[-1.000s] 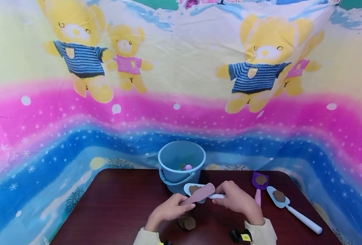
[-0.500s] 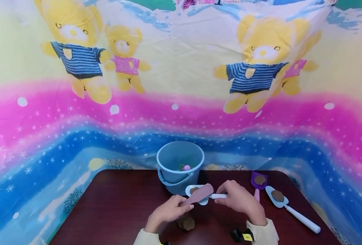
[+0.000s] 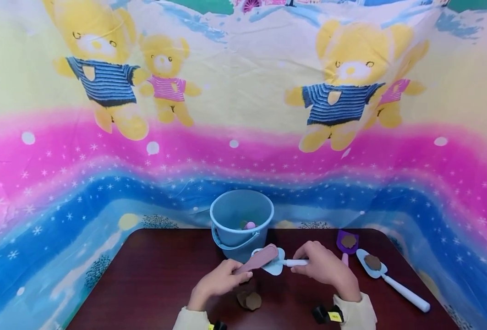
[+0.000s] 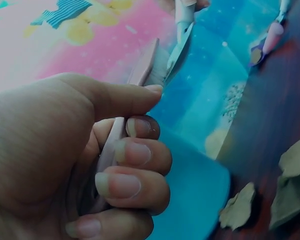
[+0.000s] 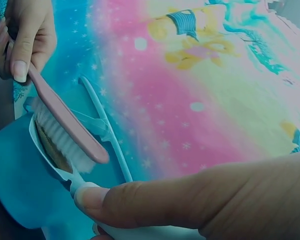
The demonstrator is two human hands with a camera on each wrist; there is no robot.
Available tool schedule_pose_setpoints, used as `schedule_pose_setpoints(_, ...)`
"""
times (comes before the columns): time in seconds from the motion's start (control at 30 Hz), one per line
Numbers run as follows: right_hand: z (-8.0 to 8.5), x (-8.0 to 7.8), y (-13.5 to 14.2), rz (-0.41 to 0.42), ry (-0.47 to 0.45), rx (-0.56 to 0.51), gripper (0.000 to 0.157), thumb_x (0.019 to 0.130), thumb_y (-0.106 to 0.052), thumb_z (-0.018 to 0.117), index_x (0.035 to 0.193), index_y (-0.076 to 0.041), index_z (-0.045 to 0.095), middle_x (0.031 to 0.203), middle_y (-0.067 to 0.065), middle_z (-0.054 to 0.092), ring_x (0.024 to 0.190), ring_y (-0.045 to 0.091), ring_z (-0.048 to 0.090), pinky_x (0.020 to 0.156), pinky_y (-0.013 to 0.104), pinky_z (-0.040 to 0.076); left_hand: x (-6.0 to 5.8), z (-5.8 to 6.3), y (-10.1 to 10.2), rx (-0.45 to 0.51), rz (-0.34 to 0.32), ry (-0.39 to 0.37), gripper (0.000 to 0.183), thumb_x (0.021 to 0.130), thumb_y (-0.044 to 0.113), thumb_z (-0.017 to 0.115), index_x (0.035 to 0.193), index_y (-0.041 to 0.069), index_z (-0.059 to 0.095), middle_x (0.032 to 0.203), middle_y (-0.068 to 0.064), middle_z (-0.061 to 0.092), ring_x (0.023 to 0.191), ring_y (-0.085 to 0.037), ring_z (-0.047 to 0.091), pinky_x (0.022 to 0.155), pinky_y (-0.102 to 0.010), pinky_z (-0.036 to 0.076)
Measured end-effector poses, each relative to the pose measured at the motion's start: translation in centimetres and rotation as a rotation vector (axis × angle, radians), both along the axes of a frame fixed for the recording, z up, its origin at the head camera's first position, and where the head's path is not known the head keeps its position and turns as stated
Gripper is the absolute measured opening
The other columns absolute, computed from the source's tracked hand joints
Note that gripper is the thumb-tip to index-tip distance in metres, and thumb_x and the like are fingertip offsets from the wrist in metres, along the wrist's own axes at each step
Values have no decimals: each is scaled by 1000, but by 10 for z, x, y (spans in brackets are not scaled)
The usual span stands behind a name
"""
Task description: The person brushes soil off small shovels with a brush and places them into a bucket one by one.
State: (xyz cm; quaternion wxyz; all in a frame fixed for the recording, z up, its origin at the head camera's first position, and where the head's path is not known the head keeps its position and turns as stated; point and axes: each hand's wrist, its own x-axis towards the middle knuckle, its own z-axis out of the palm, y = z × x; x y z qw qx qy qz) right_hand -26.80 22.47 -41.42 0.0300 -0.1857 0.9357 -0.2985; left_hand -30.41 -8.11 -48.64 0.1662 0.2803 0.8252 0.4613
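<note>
In the head view my left hand (image 3: 220, 279) grips a pink brush (image 3: 259, 257) by its handle, fingers curled round it. White bristles (image 5: 65, 135) show in the right wrist view, against a brown lump (image 5: 52, 145) lying in a light blue toy shovel. My right hand (image 3: 323, 268) holds that shovel (image 3: 275, 266) by its white handle, thumb on top. Both tools are raised just in front of the blue bucket (image 3: 237, 240). From the head camera, the brush covers the lump in the shovel.
Brown lumps (image 3: 252, 300) lie on the dark table (image 3: 156, 275) near the left hand. Right of the hands rest a purple shovel (image 3: 342, 238) and another light blue shovel (image 3: 406, 293), each bearing a brown lump. A pink round thing (image 3: 249, 225) sits inside the bucket.
The brush has shifted left across the shovel with my left hand, and the lump seen earlier there is now hidden. The right hand has moved slightly right with the shovel.
</note>
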Motion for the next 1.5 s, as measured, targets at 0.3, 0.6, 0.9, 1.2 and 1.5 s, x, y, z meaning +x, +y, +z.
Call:
schedule_pose_setpoints(0.3,0,1,4,-63,5,32,9,83,-25,85,86,-19,79,75,-12,69,68,12,57,69,38,42,-3,2,-17,3,2,-16,35,103,31,59,73,13,56,55,5,42,47,-8,39,49,-24,37)
schedule_pose_setpoints(0.6,2,0,9,-96,-1,40,8,83,-25,84,87,-20,79,70,-9,67,62,11,56,68,39,39,-5,6,-27,11,23,-50,33,103,32,60,79,10,62,57,4,43,49,-9,41,50,-26,38)
schedule_pose_setpoints(0.9,4,1,11,-98,2,16,12,83,-25,85,89,-16,79,72,-8,67,63,13,55,65,38,42,-6,9,-35,19,47,-56,29,103,32,61,88,8,67,58,3,45,49,-11,41,50,-26,39)
schedule_pose_setpoints(1.2,0,0,2,-46,-25,-12,8,86,-22,82,88,-15,78,64,-6,63,55,14,56,58,35,45,0,8,-4,103,-19,-7,34,103,33,60,83,6,64,61,3,48,51,-7,43,53,-22,40)
schedule_pose_setpoints(1.5,-1,-1,-3,-12,26,3,8,86,-22,82,87,-16,77,69,-9,65,58,11,56,57,29,46,8,-1,31,97,-53,65,28,102,35,61,86,14,70,57,6,47,48,-5,41,47,-21,36)
